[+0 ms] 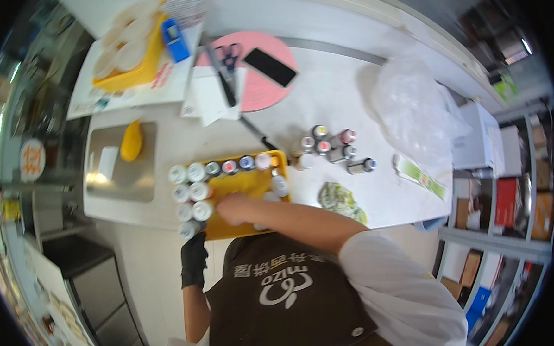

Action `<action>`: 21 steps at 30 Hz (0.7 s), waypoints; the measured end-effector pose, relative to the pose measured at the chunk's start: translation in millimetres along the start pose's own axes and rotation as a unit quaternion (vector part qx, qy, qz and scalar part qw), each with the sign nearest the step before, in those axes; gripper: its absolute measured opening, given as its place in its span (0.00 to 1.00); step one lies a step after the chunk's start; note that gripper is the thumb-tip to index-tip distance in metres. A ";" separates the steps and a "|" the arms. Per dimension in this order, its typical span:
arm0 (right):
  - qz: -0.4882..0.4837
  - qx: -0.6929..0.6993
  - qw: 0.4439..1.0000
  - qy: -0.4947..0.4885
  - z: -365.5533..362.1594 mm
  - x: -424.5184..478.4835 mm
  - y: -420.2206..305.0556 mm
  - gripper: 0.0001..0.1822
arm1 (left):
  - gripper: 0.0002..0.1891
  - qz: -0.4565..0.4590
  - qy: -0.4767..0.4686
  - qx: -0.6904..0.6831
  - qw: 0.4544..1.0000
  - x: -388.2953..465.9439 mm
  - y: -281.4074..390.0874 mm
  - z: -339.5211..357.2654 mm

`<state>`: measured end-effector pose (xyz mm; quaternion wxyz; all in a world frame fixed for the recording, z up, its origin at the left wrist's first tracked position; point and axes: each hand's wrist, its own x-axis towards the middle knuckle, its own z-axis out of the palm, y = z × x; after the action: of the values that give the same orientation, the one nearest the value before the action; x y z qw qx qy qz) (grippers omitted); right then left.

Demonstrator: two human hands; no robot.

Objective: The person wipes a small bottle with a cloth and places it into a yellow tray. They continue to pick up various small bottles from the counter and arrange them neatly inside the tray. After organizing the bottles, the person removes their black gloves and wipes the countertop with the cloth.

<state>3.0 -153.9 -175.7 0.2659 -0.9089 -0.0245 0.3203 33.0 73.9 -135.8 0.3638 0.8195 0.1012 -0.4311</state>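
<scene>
Several small capped bottles stand along the left, far and right sides of a yellow tray (242,228). My left hand (194,261), in a black glove, is at the tray's near left corner, its fingers against a white-capped bottle (188,229); whether it grips the bottle is unclear. Bare, my right hand (234,209) reaches into the tray beside a white-capped bottle (202,210); its fingertips are blurred and partly hidden. Right of the tray, more bottles with coloured caps stand in a group, and one with a blue cap (363,166) is at their right. A crumpled green and white cloth or wrapper (339,201) lies near the table edge.
Beyond the tray, a knife (260,135) lies on the white table. A pink round mat (265,95) bears a black phone (270,67) and scissors (229,57). Left are a metal plate (121,189) and a yellow fruit-like object (132,141). Clear plastic bags (410,103) lie right.
</scene>
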 end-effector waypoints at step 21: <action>0.379 0.140 0.829 0.386 16.7 -330.2 209.8 0.30 | 0.16 0.391 -0.203 0.042 0.897 -74.5 197.5 116.3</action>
<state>-295.4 -396.9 -103.3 0.2352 -0.8495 0.4720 0.0187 8.8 -135.7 -19.4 0.4808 0.7025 -0.3214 -0.4148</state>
